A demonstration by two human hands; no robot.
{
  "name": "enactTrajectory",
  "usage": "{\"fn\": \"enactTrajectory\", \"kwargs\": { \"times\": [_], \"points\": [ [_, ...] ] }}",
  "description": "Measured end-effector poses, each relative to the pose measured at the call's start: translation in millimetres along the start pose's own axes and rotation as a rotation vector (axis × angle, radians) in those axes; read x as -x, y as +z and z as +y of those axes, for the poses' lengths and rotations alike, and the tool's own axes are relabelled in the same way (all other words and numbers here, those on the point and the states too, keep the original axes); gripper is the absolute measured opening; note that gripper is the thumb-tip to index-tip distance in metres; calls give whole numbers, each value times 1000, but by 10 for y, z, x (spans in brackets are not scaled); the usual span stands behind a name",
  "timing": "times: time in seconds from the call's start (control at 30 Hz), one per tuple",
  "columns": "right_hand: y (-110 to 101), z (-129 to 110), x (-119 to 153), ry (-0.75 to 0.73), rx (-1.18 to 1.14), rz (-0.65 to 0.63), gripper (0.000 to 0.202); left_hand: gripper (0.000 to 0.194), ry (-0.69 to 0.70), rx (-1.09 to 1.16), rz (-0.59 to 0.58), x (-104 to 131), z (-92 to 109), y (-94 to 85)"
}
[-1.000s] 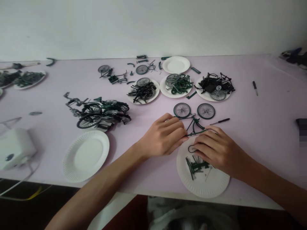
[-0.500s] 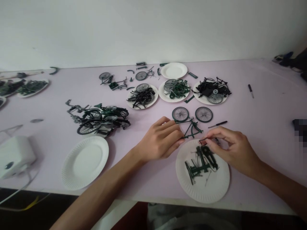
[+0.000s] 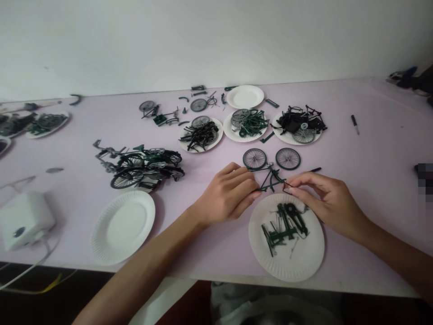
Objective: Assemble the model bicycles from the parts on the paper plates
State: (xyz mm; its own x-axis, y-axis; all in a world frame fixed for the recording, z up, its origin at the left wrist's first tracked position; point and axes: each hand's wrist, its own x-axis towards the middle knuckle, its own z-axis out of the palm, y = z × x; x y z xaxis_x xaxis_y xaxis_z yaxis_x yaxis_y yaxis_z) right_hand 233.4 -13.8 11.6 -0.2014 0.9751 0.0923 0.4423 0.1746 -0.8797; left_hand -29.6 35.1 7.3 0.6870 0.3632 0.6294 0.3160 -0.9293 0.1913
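My left hand (image 3: 230, 192) is closed on a dark green model bicycle frame (image 3: 271, 177), held just above the table. In my right hand (image 3: 326, 198), thumb and fingertips pinch a thin dark bent part (image 3: 287, 186), its tip at the frame's right end; whether they touch I cannot tell. Below both hands a paper plate (image 3: 287, 271) bears green and black bicycle parts (image 3: 286, 225) and thin metal pieces. Two spoked wheels, a left one (image 3: 255, 159) and a right one (image 3: 288, 158), lie behind the frame. A screwdriver (image 3: 316, 170) lies partly hidden behind my right hand.
Assembled model bicycles (image 3: 145, 167) lie at left behind a bare paper plate (image 3: 123, 225). Farther back are a plate of black parts (image 3: 201, 135), a plate of green parts (image 3: 248, 124) and another of black parts (image 3: 299, 125). A white device (image 3: 27, 221) stands at left; a second screwdriver (image 3: 355, 124) lies right.
My right hand has lifted the thin bent part up from over the plate to the right end of the frame. My left hand keeps its hold on the frame. The view has shifted slightly.
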Motion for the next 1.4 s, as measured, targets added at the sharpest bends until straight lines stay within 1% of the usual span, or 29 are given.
{"fn": "enactTrajectory", "kwargs": {
  "times": [0.1,0.2,0.23,0.27,0.33,0.4,0.47,0.53,0.6,0.73,0.87,0.97,1.07,1.17,1.23,1.33,1.4],
  "points": [
    [-4,11,1,-3,-36,5,12,19,-3,1,-10,4,-3,6],
    [-19,-9,12,55,-66,-18,11,19,-7,15,-20,0,7,-9],
    [-22,-17,16,74,-87,-35,11,19,-29,46,-26,-7,22,-14],
    [-23,-24,19,86,-108,-51,11,20,-74,104,-29,-17,46,-16],
    [-17,-28,18,67,-134,-61,10,24,-226,306,-14,-48,119,-9],
    [-1,-25,8,15,-125,-34,8,27,-398,552,24,-84,218,20],
    [15,-23,-5,-12,-108,0,9,26,-511,748,60,-114,315,65],
    [25,-31,-13,11,-104,7,14,24,-579,867,69,-128,382,113],
    [28,-44,-13,34,-104,5,18,22,-634,949,76,-127,404,151],
    [23,-62,-5,56,-117,13,19,19,-760,1086,135,-112,355,177],
    [19,-79,-1,75,-161,4,15,21,-844,1128,190,-118,321,174],
    [27,-91,11,42,-186,9,13,18,-883,1104,174,-124,352,178],
    [53,-84,29,28,-201,14,16,18,-915,1072,139,-127,396,182],
    [84,-67,44,44,-215,-5,17,19,-939,1094,161,-134,414,185],
    [100,-63,50,49,-219,-20,17,24,-968,1136,174,-139,413,193],
    [112,-80,55,63,-223,-38,17,34,-1026,1224,121,-141,414,214],
    [115,-99,55,79,-228,-53,17,36,-1053,1252,71,-141,420,226]
  ]
}}
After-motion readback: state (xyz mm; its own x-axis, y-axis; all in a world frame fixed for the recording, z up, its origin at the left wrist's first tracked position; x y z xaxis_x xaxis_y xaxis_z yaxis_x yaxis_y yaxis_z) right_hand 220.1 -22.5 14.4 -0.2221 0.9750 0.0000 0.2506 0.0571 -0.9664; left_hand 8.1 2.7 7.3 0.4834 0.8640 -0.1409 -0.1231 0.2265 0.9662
